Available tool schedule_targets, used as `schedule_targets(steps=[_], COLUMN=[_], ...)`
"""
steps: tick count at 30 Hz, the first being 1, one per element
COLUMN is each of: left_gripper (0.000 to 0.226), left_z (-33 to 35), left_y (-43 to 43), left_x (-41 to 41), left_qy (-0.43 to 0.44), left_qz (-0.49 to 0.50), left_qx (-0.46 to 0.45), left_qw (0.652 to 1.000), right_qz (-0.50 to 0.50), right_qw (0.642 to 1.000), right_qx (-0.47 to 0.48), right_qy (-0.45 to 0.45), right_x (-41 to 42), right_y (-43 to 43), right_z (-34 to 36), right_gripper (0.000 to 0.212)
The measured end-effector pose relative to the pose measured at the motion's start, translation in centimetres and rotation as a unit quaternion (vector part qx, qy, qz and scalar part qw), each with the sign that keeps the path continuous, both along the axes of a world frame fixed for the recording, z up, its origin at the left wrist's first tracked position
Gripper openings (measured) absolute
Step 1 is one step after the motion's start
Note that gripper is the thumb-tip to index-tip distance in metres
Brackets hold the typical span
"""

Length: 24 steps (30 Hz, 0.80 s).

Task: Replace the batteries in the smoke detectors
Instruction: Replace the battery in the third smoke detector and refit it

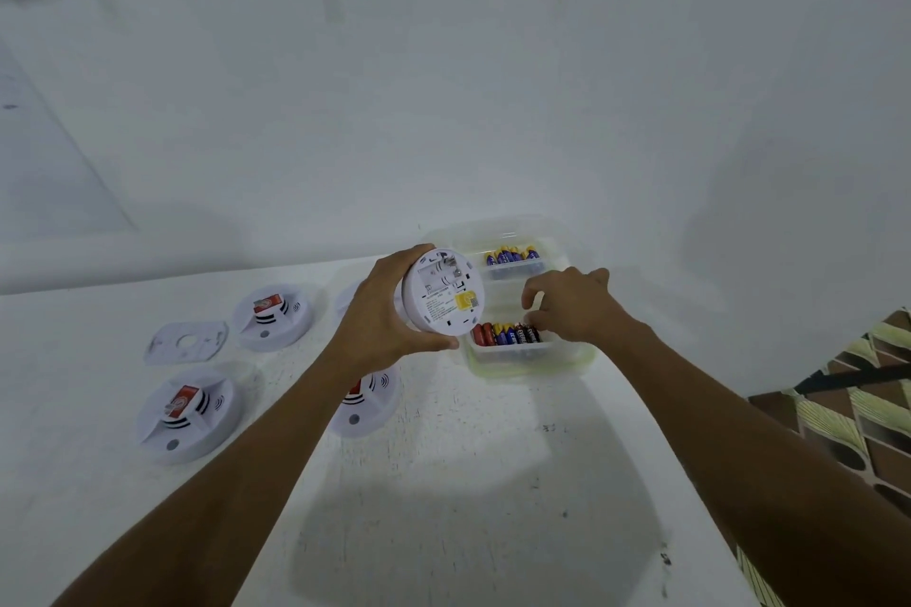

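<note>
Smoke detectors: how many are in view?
4, perhaps 5: held detector in the left hand; far-left detector; near-left detector; middle detector partly under the left forearm; white rim behind the hand may be another.

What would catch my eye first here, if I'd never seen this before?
The white smoke detector held up mid-frame in the left hand, its back toward the camera. Just right of it, the right hand reaches into a clear box over a row of red, blue and black batteries. More detectors lie at the table's left.
</note>
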<state>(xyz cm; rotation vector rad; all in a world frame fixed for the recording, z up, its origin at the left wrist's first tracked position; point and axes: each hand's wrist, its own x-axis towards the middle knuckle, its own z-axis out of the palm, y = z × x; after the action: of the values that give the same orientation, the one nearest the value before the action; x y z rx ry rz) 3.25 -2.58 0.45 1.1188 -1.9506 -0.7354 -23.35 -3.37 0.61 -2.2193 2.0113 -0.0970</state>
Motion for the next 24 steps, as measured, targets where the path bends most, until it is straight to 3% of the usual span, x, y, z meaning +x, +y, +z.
schedule_targets(steps=[3,8,15,19,24], left_gripper=[0.101,0.104,0.099,0.098,0.1], left_z=[-0.4,-0.6,-0.1,0.2,-0.1], left_y=[-0.7,-1.9,-3.3,-4.1,-4.6], left_x=[0.2,0.3,0.2,0.0,0.3], left_qy=[0.004,0.007,0.009,0.013,0.014], left_qz=[0.004,0.006,-0.004,-0.001,0.001], left_qx=[0.008,0.01,-0.002,0.001,0.011], left_qw=[1.0,1.0,1.0,1.0,1.0], right_qz=[0.006,0.027,0.026,0.018,-0.015], right_qw=[0.999,0.969,0.992,0.997,0.997], right_qx=[-0.014,-0.08,0.025,0.031,0.033], right_qy=[-0.05,-0.233,-0.122,-0.064,-0.061], right_x=[-0.3,-0.1,1.5,3.0,4.2], right_y=[-0.8,-4.3,-11.1,-12.9,-13.6], right_z=[1.0,3.6,3.3,1.7,0.1], right_gripper=[0.006,0.003,0.012,0.019,0.025])
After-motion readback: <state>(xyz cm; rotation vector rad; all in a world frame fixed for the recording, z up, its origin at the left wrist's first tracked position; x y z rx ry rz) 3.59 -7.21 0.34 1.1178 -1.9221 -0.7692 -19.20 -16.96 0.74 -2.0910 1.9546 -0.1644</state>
